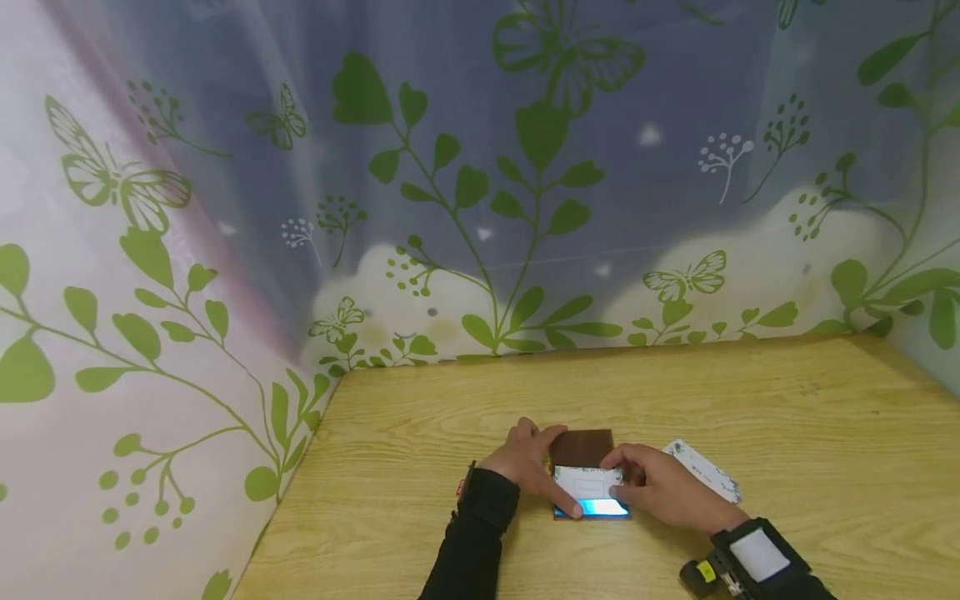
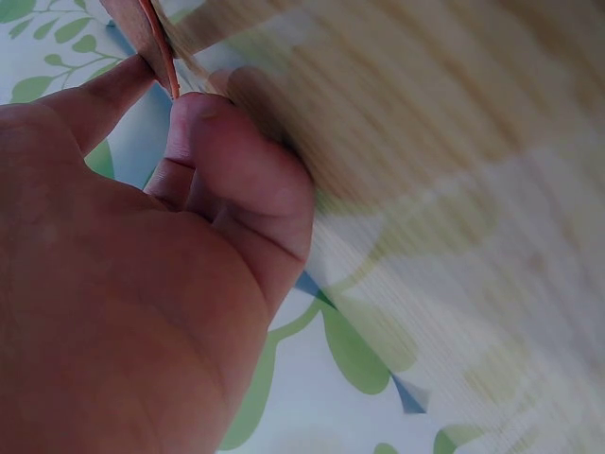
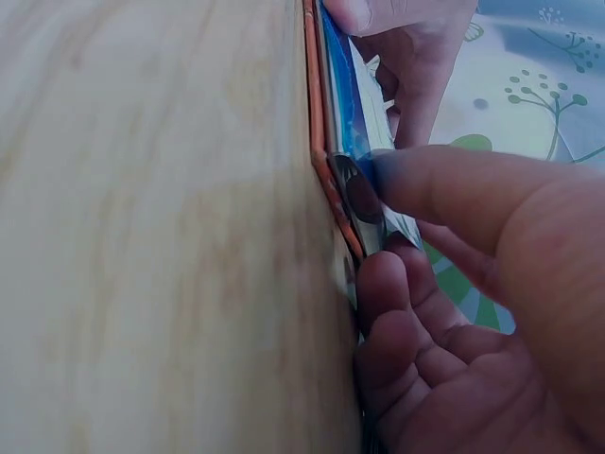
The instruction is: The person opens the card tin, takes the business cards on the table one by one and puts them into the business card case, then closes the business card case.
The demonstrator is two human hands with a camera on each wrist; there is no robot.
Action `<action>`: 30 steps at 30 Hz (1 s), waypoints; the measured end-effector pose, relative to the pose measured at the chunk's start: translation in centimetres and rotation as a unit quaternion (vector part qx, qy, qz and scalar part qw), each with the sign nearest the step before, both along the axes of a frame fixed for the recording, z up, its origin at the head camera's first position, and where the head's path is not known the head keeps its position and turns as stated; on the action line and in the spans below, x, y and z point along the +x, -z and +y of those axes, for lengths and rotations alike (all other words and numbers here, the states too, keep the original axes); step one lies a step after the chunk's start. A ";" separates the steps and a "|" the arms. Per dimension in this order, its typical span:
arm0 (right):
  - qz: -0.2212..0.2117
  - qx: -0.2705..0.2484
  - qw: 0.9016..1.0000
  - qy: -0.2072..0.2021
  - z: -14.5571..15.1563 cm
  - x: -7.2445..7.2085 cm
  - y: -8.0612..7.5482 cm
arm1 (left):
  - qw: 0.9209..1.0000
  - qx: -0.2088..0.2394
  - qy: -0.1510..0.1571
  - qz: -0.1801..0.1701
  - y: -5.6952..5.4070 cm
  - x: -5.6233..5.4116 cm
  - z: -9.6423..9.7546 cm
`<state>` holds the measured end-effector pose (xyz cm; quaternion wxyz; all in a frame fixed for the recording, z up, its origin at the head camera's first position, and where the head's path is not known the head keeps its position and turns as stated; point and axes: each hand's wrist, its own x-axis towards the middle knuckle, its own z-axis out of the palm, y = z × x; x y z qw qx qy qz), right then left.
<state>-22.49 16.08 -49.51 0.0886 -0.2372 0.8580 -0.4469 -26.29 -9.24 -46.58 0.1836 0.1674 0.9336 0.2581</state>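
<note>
A brown card holder (image 1: 583,446) lies opened out on the table. On its lower half are a white card (image 1: 588,482) with a leafy border and a shiny blue strip (image 1: 604,507). My left hand (image 1: 528,461) grips the holder's left side, thumb on the blue strip; the left wrist view shows the holder's edge (image 2: 163,47) at the fingertips. With my right hand (image 1: 671,487) I pinch the white card by its right side. The right wrist view shows the thumb against the card and holder edge (image 3: 317,95), the other fingers curled below.
Another white card (image 1: 703,471) with a floral border lies behind my right hand, partly covered by it. The wood-grain table (image 1: 375,500) meets a printed curtain (image 1: 480,208) at the back and left side.
</note>
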 end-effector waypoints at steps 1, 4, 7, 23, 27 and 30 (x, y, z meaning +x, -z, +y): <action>0.001 -0.001 1.000 -0.002 0.0 0.0 0.0 | 1.000 0.001 -0.001 -0.001 0.0 0.0 0.0; 0.001 -0.002 1.000 -0.006 0.1 0.0 -0.1 | 1.000 0.005 -0.002 -0.005 -0.2 0.1 0.0; -0.001 0.000 1.000 -0.008 0.1 0.0 -0.1 | 1.000 0.004 -0.001 -0.007 -0.2 0.1 0.0; -0.002 -0.006 1.000 -0.018 0.0 0.0 -0.2 | 1.000 -0.002 -0.001 -0.003 -0.1 0.1 0.1; -0.001 -0.006 1.000 -0.019 0.0 0.0 -0.2 | 1.000 -0.002 0.000 -0.002 -0.1 0.0 0.1; -0.004 -0.007 1.000 -0.016 0.0 0.0 -0.2 | 1.000 0.000 -0.001 -0.001 -0.2 0.1 0.0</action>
